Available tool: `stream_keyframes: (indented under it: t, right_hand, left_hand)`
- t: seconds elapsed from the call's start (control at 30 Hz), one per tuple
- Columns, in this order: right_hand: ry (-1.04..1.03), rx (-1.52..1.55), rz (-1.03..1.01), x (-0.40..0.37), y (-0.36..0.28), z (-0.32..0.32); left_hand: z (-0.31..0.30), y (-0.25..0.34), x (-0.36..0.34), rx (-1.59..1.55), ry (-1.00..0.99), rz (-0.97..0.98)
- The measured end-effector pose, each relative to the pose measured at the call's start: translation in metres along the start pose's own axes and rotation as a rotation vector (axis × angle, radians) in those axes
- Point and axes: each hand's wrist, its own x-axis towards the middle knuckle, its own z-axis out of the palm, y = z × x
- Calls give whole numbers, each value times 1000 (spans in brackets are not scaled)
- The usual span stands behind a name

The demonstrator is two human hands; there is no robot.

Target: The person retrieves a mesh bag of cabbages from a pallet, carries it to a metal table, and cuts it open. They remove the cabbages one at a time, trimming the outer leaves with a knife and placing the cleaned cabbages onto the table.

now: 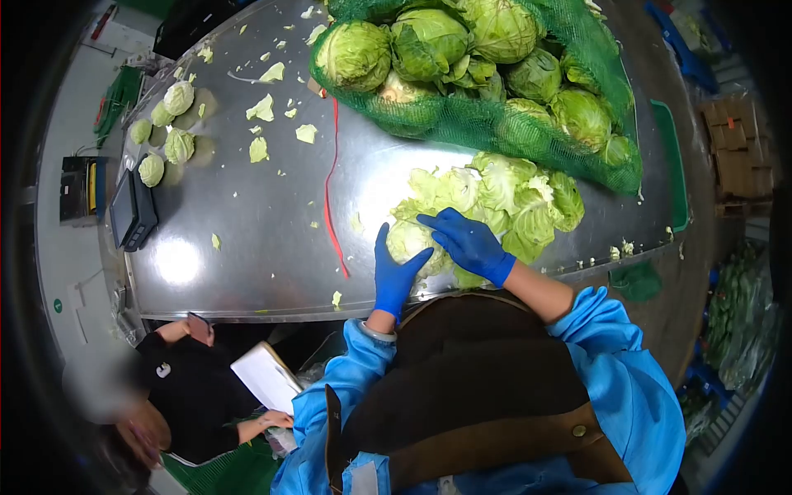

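My left hand, in a blue glove, rests against the left side of a pale green cabbage, thumb and fingers spread around it. My right hand, also gloved in blue, reaches over the cabbage's upper right side with its fingers together; whether they pinch a leaf is too small to tell. Loose cabbage leaves lie in a pile just behind and to the right of the hands. Beyond them a green net sack lies open with several whole cabbages.
Several trimmed cabbages stand at the far left near a black scale. A red string and leaf scraps lie on the metal table. A person with a clipboard is at lower left.
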Motion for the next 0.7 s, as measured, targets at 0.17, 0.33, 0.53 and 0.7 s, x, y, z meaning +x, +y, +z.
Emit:
stream_keyframes:
  t: [0.17, 0.33, 0.53, 0.7]
  right_hand:
    - [-147, -196, 51, 0, -14, -8]
    - [-66, -283, 119, 8, -11, 14]
    - [85, -61, 242, 23, 18, 11]
    - [129, 294, 292, 19, 21, 25]
  left_hand:
    - [-4, 3, 13, -128, -52, -83]
    - [-3, -2, 16, -9, -5, -60]
    - [-1, 5, 8, -27, -21, -60]
    - [-3, 4, 8, -164, -69, -35]
